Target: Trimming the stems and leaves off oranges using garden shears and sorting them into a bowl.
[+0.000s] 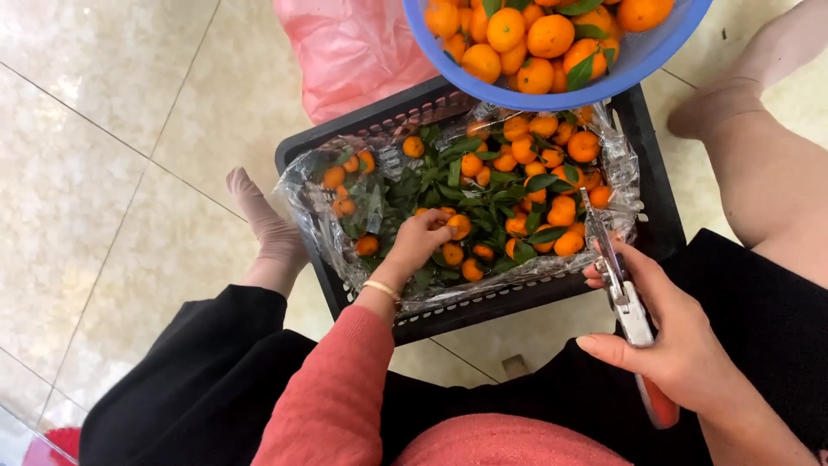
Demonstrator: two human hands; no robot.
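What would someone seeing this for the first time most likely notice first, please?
Probably the heap of small leafy oranges in the plastic-lined black crate on the floor, with the left hand reaching in among them. Above it, at the top edge, a blue bowl brims with trimmed oranges. At lower right, the right hand holds pruning shears.

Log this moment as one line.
left hand: grasping small orange tangerine in plastic-lined black crate | right hand: holding red-handled clippers | blue plastic bowl: holds tangerines
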